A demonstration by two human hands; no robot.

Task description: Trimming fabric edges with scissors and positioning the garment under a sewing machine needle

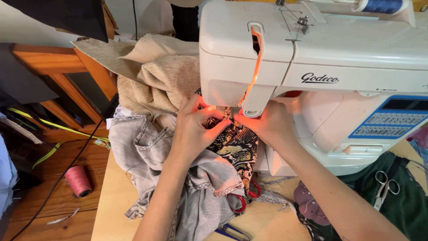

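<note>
Left hand (192,129) and right hand (263,122), fingers closed, pinch snake-print fabric (236,149) under white sewing machine (312,58) needle (presser foot between them). Grey garment (151,147) heaped beside, on worktop (113,201).

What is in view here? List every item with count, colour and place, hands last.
sewing machine: one, white, blue panel, table rear
snakeskin-print fabric: one, black and tan, under the needle
grey garment: one, table left
beige fabric: one, behind machine
red-handled scissors: one, under the fabric
silver scissors: one, on green cloth, right
pink thread spool: one, floor left
blue thread spool: one, atop machine
left hand: pinching print fabric
right hand: pressing it by the needle
</note>
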